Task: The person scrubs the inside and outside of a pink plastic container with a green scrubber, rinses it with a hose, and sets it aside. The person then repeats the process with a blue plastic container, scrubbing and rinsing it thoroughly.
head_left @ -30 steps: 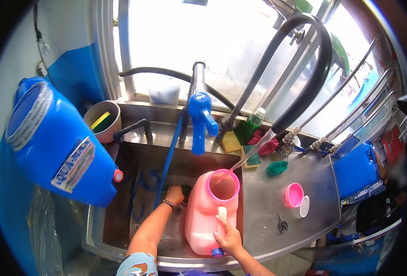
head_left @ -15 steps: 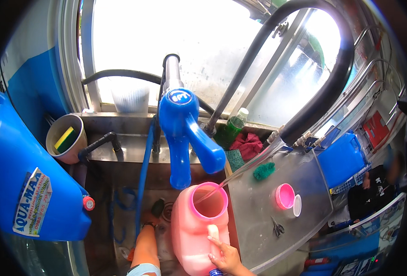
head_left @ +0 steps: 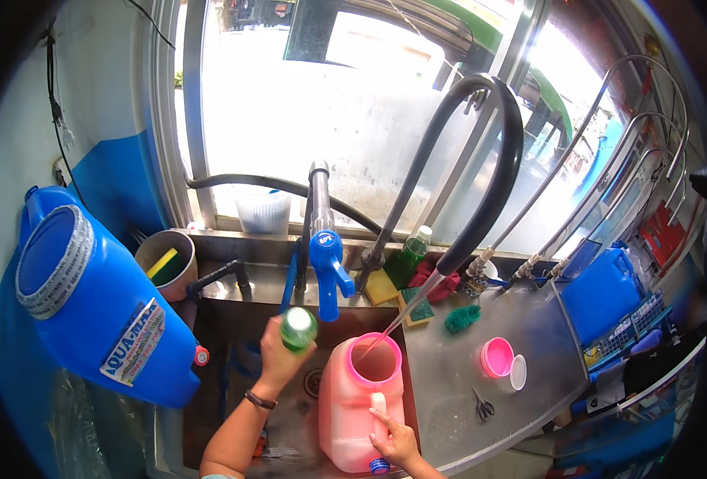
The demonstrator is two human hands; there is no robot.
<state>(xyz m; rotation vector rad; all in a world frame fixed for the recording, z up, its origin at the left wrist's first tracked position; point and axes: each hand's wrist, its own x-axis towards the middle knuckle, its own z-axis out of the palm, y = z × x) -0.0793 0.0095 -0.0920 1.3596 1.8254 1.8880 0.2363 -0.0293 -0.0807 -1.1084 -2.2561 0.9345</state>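
1. Your left hand (head_left: 276,355) is gripping a capped green bottle (head_left: 298,335) above the sink (head_left: 297,419); your right hand's (head_left: 396,443) fingers are touching the pink jug's (head_left: 344,423) handle, closure uncertain.
2. The jug is standing in the sink, catching water from the black hose (head_left: 516,148).
3. You are risking spillage if the jug shifts, and a dropped bottle if your grip slackens.
4. A blue container (head_left: 90,311) is bearing a pale label (head_left: 134,342), blue-lettered; the blue faucet (head_left: 326,254) is showing white lettering.

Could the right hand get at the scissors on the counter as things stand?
Probably yes: the right hand is on the pink jug, and nothing seems to stand between it and the scissors.
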